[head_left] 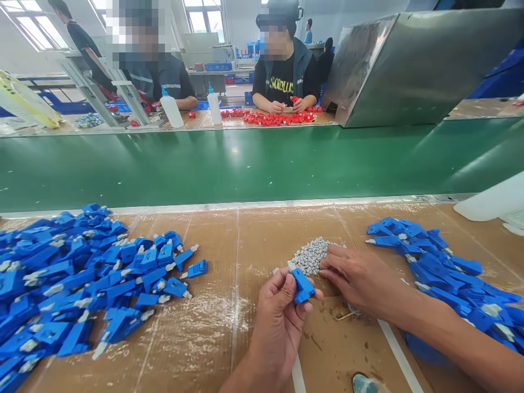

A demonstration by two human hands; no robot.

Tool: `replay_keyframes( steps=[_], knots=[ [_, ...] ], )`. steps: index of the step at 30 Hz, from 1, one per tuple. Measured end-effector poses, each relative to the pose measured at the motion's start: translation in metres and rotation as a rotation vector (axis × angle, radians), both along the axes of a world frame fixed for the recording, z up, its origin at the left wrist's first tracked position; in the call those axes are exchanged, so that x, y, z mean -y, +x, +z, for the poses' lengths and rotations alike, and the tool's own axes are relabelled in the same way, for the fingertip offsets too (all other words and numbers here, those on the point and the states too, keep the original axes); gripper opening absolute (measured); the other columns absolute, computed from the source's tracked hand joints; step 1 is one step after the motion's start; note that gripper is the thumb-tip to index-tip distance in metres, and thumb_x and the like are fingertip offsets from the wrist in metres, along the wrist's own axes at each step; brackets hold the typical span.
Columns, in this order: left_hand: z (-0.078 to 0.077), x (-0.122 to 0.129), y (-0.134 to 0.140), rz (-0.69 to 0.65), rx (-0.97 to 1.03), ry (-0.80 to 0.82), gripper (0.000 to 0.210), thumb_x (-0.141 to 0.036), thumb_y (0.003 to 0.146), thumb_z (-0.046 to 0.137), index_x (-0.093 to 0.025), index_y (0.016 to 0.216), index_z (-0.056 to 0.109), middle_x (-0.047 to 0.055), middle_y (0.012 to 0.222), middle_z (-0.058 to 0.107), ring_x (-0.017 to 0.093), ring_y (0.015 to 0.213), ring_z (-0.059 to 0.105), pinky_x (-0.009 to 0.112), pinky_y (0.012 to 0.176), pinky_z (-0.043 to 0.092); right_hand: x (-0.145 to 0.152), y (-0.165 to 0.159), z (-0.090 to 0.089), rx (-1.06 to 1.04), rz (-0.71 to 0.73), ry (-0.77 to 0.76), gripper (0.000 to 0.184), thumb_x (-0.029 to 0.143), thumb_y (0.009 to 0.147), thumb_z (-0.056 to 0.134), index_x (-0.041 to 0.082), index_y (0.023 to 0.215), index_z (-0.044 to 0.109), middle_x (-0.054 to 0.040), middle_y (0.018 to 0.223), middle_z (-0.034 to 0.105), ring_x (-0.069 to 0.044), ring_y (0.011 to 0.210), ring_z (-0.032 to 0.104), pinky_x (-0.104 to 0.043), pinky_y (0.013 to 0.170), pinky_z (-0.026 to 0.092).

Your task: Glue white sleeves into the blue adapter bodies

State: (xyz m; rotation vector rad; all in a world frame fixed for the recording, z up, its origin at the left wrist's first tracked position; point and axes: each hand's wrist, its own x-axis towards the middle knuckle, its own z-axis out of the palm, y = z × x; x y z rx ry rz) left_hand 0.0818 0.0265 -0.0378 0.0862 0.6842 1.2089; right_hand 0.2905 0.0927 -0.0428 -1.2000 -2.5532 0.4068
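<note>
My left hand (279,316) grips a small blue plastic connector (302,286) between thumb and fingers, held just above the brown table. My right hand (360,279) reaches in from the right, its fingertips resting at the near edge of a small heap of tiny grey pieces (311,255). Whether a grey piece is pinched in those fingers is hidden. A large pile of blue connectors (69,278) lies at the left. A second pile of blue connectors (442,273) lies at the right, behind my right forearm.
A green conveyor belt (245,164) runs across beyond the table. On its far side two people sit with red parts (278,117) and white squeeze bottles (172,111). A metal hood (409,65) stands at the right. A white container (495,203) sits at the right edge.
</note>
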Motion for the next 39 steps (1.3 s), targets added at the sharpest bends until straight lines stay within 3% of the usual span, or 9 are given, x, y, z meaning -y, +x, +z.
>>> replay_keyframes(
  steps=[4, 8, 12, 16, 21, 28, 34, 39],
  knots=[
    [0.000, 0.000, 0.000, -0.007, -0.018, 0.007, 0.048, -0.035, 0.064, 0.112, -0.010, 0.089, 0.080, 0.006, 0.084, 0.080, 0.015, 0.074, 0.081, 0.013, 0.058, 0.060, -0.001, -0.006, 0.013, -0.073, -0.039, -0.056, 0.020, 0.014, 0.097, 0.057, 0.021, 0.081, 0.066, -0.0048, 0.077, 0.068, -0.020, 0.065, 0.060, -0.032, 0.061, 0.038],
    [0.002, -0.001, -0.002, 0.005, -0.039, -0.030, 0.051, -0.032, 0.057, 0.114, -0.011, 0.088, 0.081, 0.005, 0.083, 0.079, 0.016, 0.072, 0.081, 0.014, 0.057, 0.060, 0.008, -0.002, 0.035, -0.195, -0.135, -0.152, 0.018, 0.023, 0.103, 0.058, 0.021, 0.088, 0.067, -0.0007, 0.072, 0.070, -0.017, 0.062, 0.065, -0.028, 0.057, 0.048],
    [0.004, -0.001, -0.002, -0.004, -0.047, -0.053, 0.050, -0.032, 0.056, 0.115, -0.011, 0.089, 0.081, 0.006, 0.086, 0.081, 0.015, 0.074, 0.081, 0.014, 0.058, 0.061, 0.026, 0.005, 0.048, -0.441, -0.168, -0.393, 0.022, 0.033, 0.109, 0.061, 0.021, 0.098, 0.075, -0.0003, 0.080, 0.071, -0.015, 0.068, 0.070, -0.024, 0.061, 0.059],
    [0.004, 0.003, -0.001, -0.041, -0.049, -0.036, 0.047, -0.032, 0.062, 0.113, -0.011, 0.090, 0.081, 0.006, 0.087, 0.081, 0.015, 0.074, 0.080, 0.014, 0.059, 0.060, 0.039, 0.009, 0.047, -0.848, -0.175, -0.744, 0.024, 0.043, 0.105, 0.078, 0.021, 0.099, 0.084, -0.0016, 0.083, 0.073, -0.013, 0.068, 0.070, -0.021, 0.062, 0.062],
    [0.000, 0.008, 0.000, -0.091, -0.045, -0.007, 0.043, -0.035, 0.073, 0.107, -0.011, 0.096, 0.080, 0.007, 0.089, 0.081, 0.015, 0.077, 0.080, 0.015, 0.060, 0.058, 0.039, 0.010, 0.038, -1.082, -0.179, -0.827, 0.031, 0.049, 0.105, 0.081, 0.021, 0.092, 0.083, -0.0017, 0.075, 0.077, -0.012, 0.064, 0.076, -0.017, 0.057, 0.061],
    [-0.009, 0.011, 0.000, -0.168, -0.077, 0.080, 0.043, -0.043, 0.081, 0.102, -0.014, 0.103, 0.079, 0.008, 0.089, 0.080, 0.017, 0.075, 0.077, 0.018, 0.057, 0.054, 0.041, 0.003, 0.025, -1.222, -0.235, -1.025, 0.039, 0.051, 0.088, 0.098, 0.016, 0.081, 0.082, -0.0047, 0.067, 0.078, -0.011, 0.055, 0.072, -0.016, 0.048, 0.050],
    [-0.016, 0.015, -0.001, -0.193, -0.202, 0.177, 0.044, -0.054, 0.087, 0.095, -0.017, 0.105, 0.079, 0.006, 0.087, 0.075, 0.014, 0.072, 0.071, 0.020, 0.059, 0.052, 0.052, -0.011, 0.039, -1.196, -0.484, -1.107, 0.047, 0.058, 0.074, 0.105, 0.018, 0.079, 0.081, -0.0016, 0.068, 0.076, -0.012, 0.058, 0.069, -0.022, 0.059, 0.056],
    [-0.021, 0.019, 0.002, -0.167, -0.349, 0.305, 0.050, -0.065, 0.090, 0.088, -0.017, 0.102, 0.078, 0.004, 0.082, 0.065, 0.013, 0.075, 0.060, 0.022, 0.065, 0.049, 0.061, -0.023, 0.046, -1.078, -0.464, -1.046, 0.050, 0.066, 0.082, 0.097, 0.019, 0.081, 0.079, -0.0008, 0.068, 0.071, -0.012, 0.060, 0.061, -0.024, 0.061, 0.055]
  ],
)
